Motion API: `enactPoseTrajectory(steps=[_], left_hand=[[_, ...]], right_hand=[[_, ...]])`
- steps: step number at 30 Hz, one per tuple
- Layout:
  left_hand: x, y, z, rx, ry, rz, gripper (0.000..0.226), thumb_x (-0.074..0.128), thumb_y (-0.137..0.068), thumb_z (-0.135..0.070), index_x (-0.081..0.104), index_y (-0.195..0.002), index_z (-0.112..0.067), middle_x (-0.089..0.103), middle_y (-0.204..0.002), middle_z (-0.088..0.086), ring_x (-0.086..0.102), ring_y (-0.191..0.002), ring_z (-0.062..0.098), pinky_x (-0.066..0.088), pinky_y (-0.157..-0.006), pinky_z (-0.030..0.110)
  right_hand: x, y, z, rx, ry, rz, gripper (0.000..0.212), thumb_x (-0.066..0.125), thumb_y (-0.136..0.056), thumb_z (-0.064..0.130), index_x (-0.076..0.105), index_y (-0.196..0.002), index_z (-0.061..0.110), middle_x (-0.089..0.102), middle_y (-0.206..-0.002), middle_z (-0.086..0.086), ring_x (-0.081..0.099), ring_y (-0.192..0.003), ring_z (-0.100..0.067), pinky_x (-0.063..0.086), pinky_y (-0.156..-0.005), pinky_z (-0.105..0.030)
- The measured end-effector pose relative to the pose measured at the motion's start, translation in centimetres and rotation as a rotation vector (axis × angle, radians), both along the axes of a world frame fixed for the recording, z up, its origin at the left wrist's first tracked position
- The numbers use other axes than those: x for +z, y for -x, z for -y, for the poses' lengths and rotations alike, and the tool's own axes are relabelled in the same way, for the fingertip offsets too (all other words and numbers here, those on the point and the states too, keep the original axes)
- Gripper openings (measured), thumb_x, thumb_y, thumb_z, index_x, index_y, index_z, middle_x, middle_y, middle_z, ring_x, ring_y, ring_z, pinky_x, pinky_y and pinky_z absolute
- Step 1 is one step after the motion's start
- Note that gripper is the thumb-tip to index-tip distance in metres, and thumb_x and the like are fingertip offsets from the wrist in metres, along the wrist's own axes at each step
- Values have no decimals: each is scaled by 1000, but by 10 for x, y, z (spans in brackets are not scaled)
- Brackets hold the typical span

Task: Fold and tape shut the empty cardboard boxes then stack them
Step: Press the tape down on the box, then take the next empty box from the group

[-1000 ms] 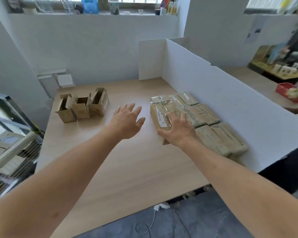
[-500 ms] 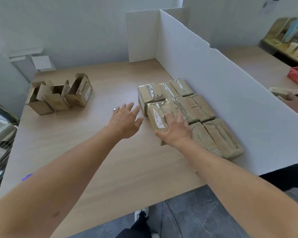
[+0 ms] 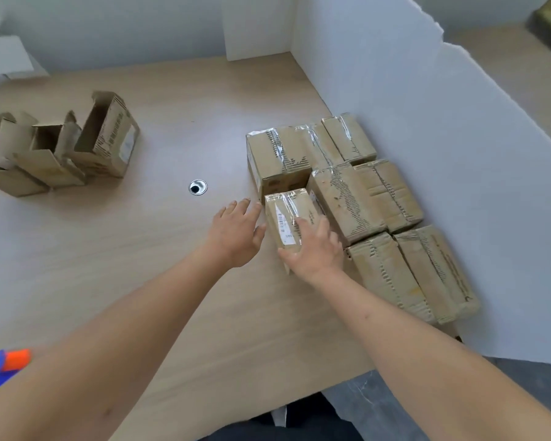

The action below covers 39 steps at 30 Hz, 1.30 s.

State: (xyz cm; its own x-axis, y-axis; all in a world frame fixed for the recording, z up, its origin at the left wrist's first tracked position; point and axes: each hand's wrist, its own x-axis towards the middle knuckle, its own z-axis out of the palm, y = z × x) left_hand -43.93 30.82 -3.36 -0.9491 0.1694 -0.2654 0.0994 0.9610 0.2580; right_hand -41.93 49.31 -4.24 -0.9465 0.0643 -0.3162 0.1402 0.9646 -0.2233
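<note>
Head view, left to right. We see a blue-orange object (image 3: 0,366) at the far left table edge, partly cut off, too blurred to name. Up left, three open boxes (image 3: 61,148) sit in a row touching each other, flaps up, untaped. Near the middle of the table (image 3: 124,249) we see a round metal grommet (image 3: 198,187), apart from everything.

Left hand (image 3: 236,232) is palm down over the table, fingers spread and loose, gripping nothing; its thumb is just beside the left side of the labelled box (image 3: 287,218), contact we cannot tell. That box is taped shut, has a white barcode label on top, and sits at the front left of the taped group, against the box behind it.

Right hand (image 3: 315,249) lies on the near end of the labelled box, fingers laid flat over the top, thumb along the near bottom edge; it presses on the box rather than closing round it.

Right of it, the taped boxes (image 3: 363,198) lie side by side in rows along the white divider (image 3: 442,154), touching one another. The back-left one (image 3: 277,157) looks taller than its neighbours. The rightmost boxes are right beside the divider.
</note>
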Motion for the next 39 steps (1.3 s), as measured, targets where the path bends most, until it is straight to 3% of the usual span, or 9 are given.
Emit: enactPoseTrajectory(steps=[12, 18, 26, 39], left_hand=[[-77, 15, -26, 132, -43, 84, 54, 42, -105, -36, 38, -153, -12, 35, -160, 17, 32, -147, 38, 30, -118, 50], [-78, 9, -46, 160, -49, 94, 53, 43, -105, -35, 39, -152, -11, 36, -159, 17, 33, -146, 37, 31, -117, 51], [-40, -3, -53, 216, -5, 22, 55, 43, -105, -37, 36, -155, -13, 34, -161, 14, 32, -147, 36, 28, -119, 49], [51, -51, 0, 355, 42, -142, 57, 41, -106, -42, 33, -158, -20, 27, -166, 10, 25, -152, 33, 23, -121, 47]], right_hand=[[-89, 34, -13, 83, -80, -27, 89, 60, -83, 74, 27, -152, 29, 7, -163, -20, 35, -134, -41, 37, -110, -49], [-93, 36, -24, 254, -129, 29, 96, 57, -89, 67, 18, -159, 13, 9, -166, -21, 10, -152, -40, 17, -124, -48], [-52, 45, -31, 357, 30, 111, 82, 51, -97, 55, 17, -162, 19, 8, -168, -19, 12, -154, -35, 22, -122, -45], [62, 37, 9, 675, 99, -79, 68, 43, -101, 57, 33, -158, 21, 21, -167, -10, 17, -155, -24, 25, -122, -42]])
